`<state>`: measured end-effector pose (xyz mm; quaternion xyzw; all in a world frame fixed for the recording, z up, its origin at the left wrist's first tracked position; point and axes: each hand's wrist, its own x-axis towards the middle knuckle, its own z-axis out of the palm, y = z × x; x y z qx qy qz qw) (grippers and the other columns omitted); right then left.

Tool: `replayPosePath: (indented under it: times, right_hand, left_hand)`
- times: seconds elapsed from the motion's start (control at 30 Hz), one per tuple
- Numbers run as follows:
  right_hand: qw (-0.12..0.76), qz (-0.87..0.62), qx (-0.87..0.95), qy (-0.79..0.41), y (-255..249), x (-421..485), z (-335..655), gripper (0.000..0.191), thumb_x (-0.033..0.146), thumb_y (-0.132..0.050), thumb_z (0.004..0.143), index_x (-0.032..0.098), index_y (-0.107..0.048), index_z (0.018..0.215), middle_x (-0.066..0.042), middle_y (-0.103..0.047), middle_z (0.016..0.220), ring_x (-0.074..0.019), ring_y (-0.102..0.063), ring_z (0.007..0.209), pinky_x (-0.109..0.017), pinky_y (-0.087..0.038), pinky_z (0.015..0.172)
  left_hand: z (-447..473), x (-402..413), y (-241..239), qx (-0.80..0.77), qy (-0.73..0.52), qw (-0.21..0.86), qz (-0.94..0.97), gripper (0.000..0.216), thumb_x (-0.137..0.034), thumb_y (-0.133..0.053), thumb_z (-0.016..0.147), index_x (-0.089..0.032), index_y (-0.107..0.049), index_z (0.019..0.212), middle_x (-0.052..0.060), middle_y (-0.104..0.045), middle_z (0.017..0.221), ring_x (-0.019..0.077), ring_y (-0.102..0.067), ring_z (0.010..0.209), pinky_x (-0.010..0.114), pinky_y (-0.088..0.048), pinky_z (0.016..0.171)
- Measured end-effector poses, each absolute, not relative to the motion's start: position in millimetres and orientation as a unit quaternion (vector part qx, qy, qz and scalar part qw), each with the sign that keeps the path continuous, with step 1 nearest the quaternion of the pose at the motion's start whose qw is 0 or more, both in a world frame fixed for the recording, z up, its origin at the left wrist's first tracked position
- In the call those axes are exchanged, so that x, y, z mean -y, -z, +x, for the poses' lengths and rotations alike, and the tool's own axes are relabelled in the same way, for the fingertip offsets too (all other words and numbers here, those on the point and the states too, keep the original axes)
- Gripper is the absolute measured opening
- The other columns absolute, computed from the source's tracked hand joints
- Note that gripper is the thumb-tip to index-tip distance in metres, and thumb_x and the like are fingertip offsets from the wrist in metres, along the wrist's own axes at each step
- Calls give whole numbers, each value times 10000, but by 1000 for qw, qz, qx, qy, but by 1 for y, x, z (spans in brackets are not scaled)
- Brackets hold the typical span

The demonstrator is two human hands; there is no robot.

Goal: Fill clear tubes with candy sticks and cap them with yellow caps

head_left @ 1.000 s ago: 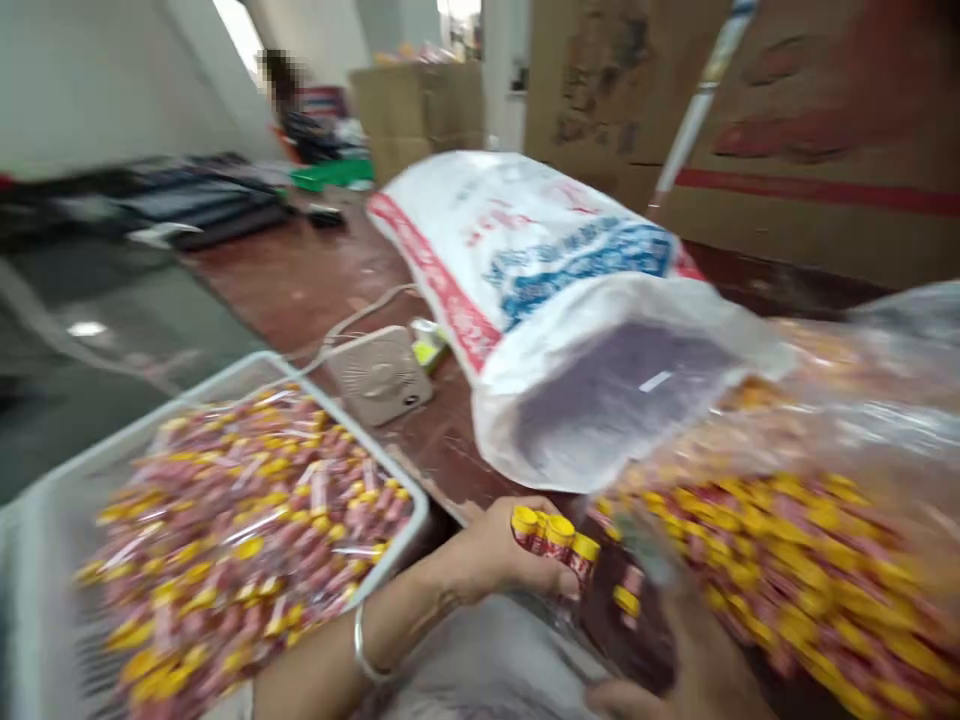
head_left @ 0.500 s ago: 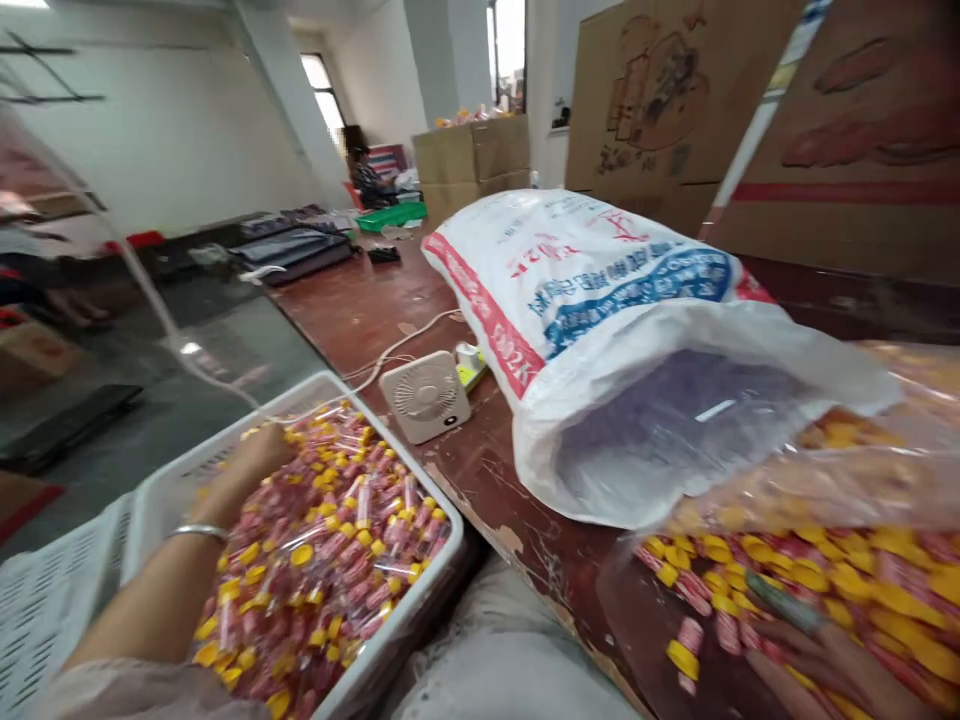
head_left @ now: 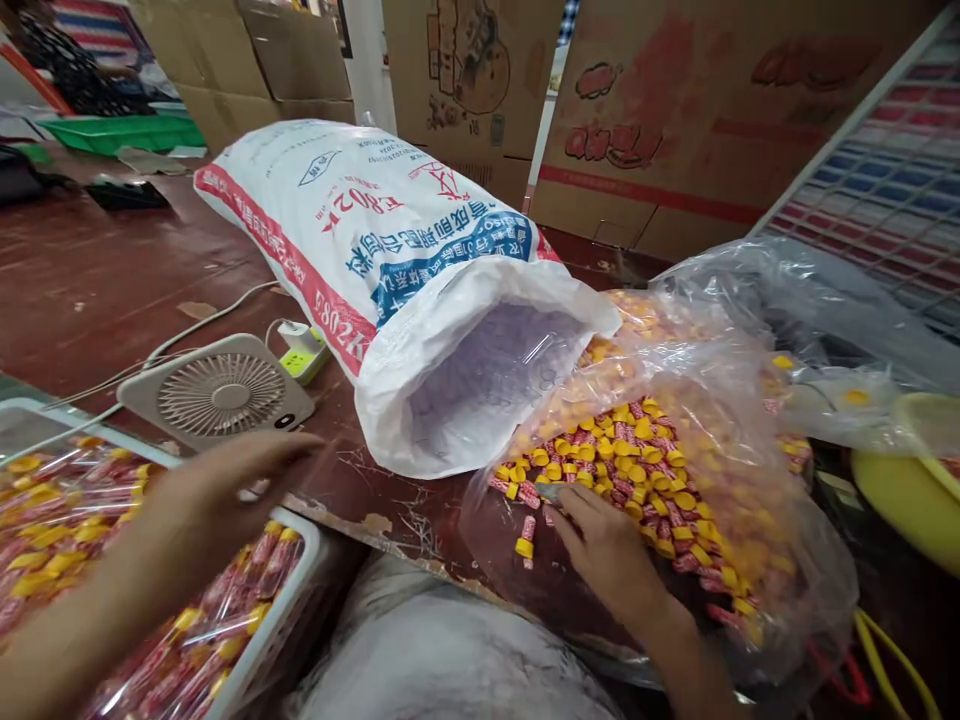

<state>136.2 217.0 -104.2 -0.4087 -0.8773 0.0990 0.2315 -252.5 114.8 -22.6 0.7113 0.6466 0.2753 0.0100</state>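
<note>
My left hand [head_left: 232, 490], smeared by motion, is over the rim of a white plastic basket [head_left: 292, 590]. Its fingers stretch to the right, and I see nothing held in them. In the basket lie many clear tubes [head_left: 232, 600] with pink-patterned contents and yellow caps. My right hand [head_left: 607, 550] rests at the left edge of a heap of small pink pieces with yellow caps [head_left: 645, 450], its fingers apart; one finger wears a grey-green cover [head_left: 551, 492]. The heap spills from a clear plastic bag [head_left: 810, 600]. One loose capped piece [head_left: 524, 548] lies left of the hand.
A white woven sack [head_left: 360, 210] lies open-mouthed across the red table. A small fan [head_left: 217, 390] and a power strip [head_left: 300, 350] stand beside it. Cardboard boxes [head_left: 645, 120] and a wire rack [head_left: 885, 180] line the back; a yellow bowl [head_left: 915, 500] sits right. A person [head_left: 75, 60] sits far left.
My left hand has come up out of the basket's tubes and moved right toward the table edge. The view has turned right. My right hand remains at the heap.
</note>
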Motion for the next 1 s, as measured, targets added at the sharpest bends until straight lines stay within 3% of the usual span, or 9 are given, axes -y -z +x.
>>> replayPosePath:
  times: [0.1,0.2,0.37,0.57,0.7,0.8,0.93,1.0]
  right_hand:
    - [196,-439,876,-33,106,-224,107,167,182,-537,1009,202,-628,871,-46,-663,884,-198,-672,833,-278,-495,718]
    - [137,-492,860,6,106,-230,86,67,212,-673,942,200,-664,877,-54,-639,893,-202,-660,800,-275,-475,666]
    - [106,-513,852,-3,112,-229,96,77,166,-719,902,215,-662,884,-41,-628,937,-196,-662,857,-263,-459,677]
    - [191,-514,836,8,112,-223,123,131,185,-715,903,199,-590,940,-38,-613,928,-188,-639,759,-284,-442,614]
    - [182,-408,894,-35,110,-221,104,194,178,-760,869,207,-582,941,-38,-639,907,-228,-615,893,-318,-496,728]
    - [161,-384,908,-41,113,-224,90,226,159,-786,829,198,-603,955,-44,-648,862,-255,-600,896,-342,-511,718]
    - [298,-400,858,-120,103,-225,103,33,168,-615,937,169,-617,970,-83,-649,933,-240,-627,909,-359,-542,796]
    - [365,-399,815,-210,91,-222,117,74,200,-568,974,177,-632,1001,-94,-659,1020,-226,-649,977,-348,-553,864]
  left_hand:
    - [-180,-165,25,-548,-116,-22,828,291,-123,-469,957,-218,-706,1096,62,-745,1025,214,-672,906,300,-510,783]
    - [-142,-213,33,-534,57,-19,843,215,-54,-562,873,-159,-738,939,119,-721,981,267,-653,946,343,-511,754]
    - [-145,-247,59,-545,95,-15,833,206,33,-576,792,-118,-715,782,163,-705,987,280,-656,942,347,-511,743]
    - [-153,-242,65,-562,18,25,826,218,-60,-486,880,-123,-643,1019,152,-653,1037,279,-663,907,379,-516,736]
    - [-147,-219,57,-599,-256,214,728,189,-224,-574,864,-181,-551,1046,55,-644,972,208,-639,858,338,-517,782]
    - [-140,-195,55,-573,-359,373,635,297,-270,-626,842,-187,-567,1121,35,-642,944,198,-640,880,322,-521,814]
    - [-130,-169,58,-538,-364,492,580,325,-337,-640,884,-200,-638,1178,69,-664,1081,224,-651,1000,315,-507,883]
    - [-124,-161,61,-532,-357,508,576,297,-360,-636,904,-215,-662,1162,73,-680,1148,239,-636,1066,312,-488,927]
